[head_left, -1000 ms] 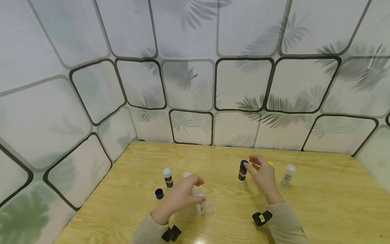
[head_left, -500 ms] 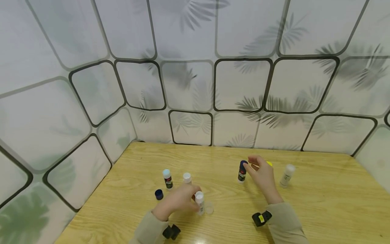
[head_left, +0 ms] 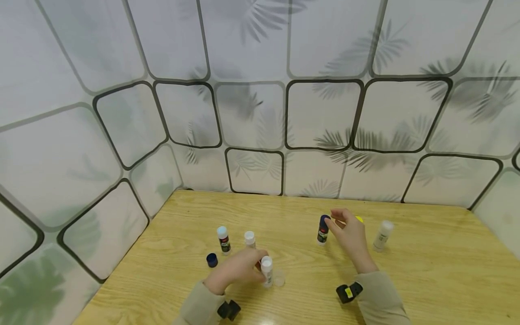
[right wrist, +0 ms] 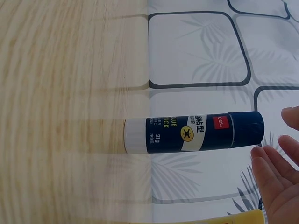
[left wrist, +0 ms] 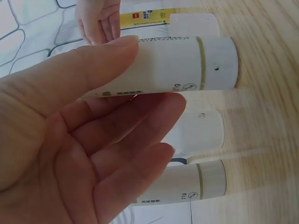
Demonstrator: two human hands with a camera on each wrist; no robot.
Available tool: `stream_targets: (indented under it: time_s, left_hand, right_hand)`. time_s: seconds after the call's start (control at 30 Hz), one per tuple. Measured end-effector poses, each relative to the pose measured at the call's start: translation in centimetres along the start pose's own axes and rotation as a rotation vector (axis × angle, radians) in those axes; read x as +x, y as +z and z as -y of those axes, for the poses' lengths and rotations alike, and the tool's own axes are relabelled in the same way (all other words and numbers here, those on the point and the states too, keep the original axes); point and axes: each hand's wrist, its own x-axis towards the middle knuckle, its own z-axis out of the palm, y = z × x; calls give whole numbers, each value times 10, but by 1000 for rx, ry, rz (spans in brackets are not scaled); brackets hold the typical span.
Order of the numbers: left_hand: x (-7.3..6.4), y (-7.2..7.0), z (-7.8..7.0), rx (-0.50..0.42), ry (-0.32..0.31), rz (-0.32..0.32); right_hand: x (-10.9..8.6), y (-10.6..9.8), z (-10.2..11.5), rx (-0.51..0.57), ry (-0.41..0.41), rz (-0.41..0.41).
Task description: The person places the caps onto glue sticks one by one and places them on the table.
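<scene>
My left hand grips an upright white glue stick between thumb and fingers; its base seems to be on the table. In the left wrist view, the thumb lies along the label of this white glue stick. My right hand is beside the cap of an upright dark blue glue stick. Seen from the right wrist, the thumb stands apart from that dark blue glue stick, with the fingertips near its cap end; whether they touch it I cannot tell.
A clear round piece lies beside the gripped stick. Left are a dark blue cap, a glue stick with a pale blue top and another white one. Right stand a white stick and a partly hidden yellow item.
My left hand has moved down and its spread thumb and fingers have taken hold of the white glue stick. The right hand stays at the dark blue glue stick.
</scene>
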Motion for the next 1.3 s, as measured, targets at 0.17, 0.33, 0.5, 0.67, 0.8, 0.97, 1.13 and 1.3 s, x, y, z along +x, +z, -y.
stream_targets:
  time_s: [0.17, 0.33, 0.5, 0.67, 0.8, 0.97, 1.13, 1.3]
  left_hand:
    - [0, 0, 0, 2, 39, -49]
    - [0, -2, -2, -48, 79, -128]
    - [-2, -6, -9, -143, 75, -188]
    - [-5, -9, -18, -166, 102, -278]
    - [-3, -13, -24, -148, 113, -344]
    - [0, -19, -31, -136, 132, -386]
    - [4, -26, -39, -137, 174, -445]
    - [8, -31, -48, -138, 216, -513]
  right_hand:
    - [0, 0, -1, -5, 4, -5]
    - [1, 0, -1, -2, -6, -15]
    - [1, 0, 0, 9, -21, -19]
    - [1, -1, -2, 11, -19, -30]
    - [1, -2, -3, 13, -32, -41]
    - [1, -3, -1, 20, -43, -54]
    - [0, -5, 4, 20, -49, -69]
    - [-2, -6, 12, 31, -59, -73]
